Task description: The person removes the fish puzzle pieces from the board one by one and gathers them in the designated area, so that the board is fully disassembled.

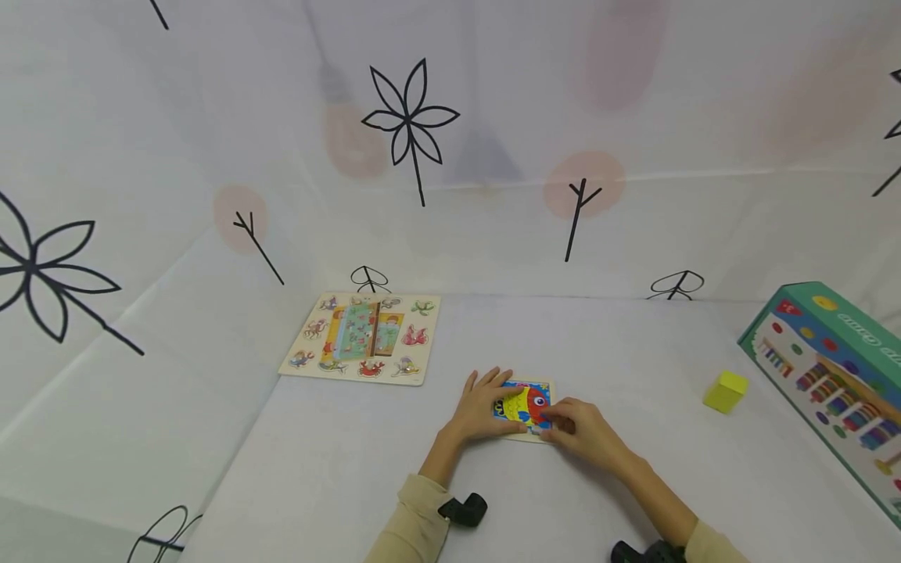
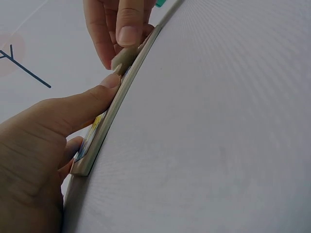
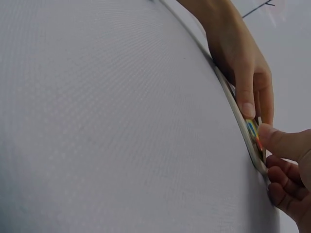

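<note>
A small wooden jigsaw puzzle [image 1: 519, 403] with a yellow and red fish on blue lies on the table between the two hands. My left hand [image 1: 486, 414] rests on its left side, fingers spread and thumb along the near edge. At the right side, my right hand [image 1: 587, 432] pinches a puzzle piece [image 2: 125, 59] between thumb and fingers. In the left wrist view this piece is tilted up from the board, its plain wooden underside showing. The right wrist view shows its coloured face only in part, and the fingers hide much of the fish.
A larger wooden board [image 1: 431, 356] with sea-animal pieces lies at the back left, with smaller picture puzzles stacked on it. To the right are a yellow-green block [image 1: 726, 392] and a big green toy box [image 1: 820, 375]. A patterned cloth [image 1: 493, 234] hangs behind the table.
</note>
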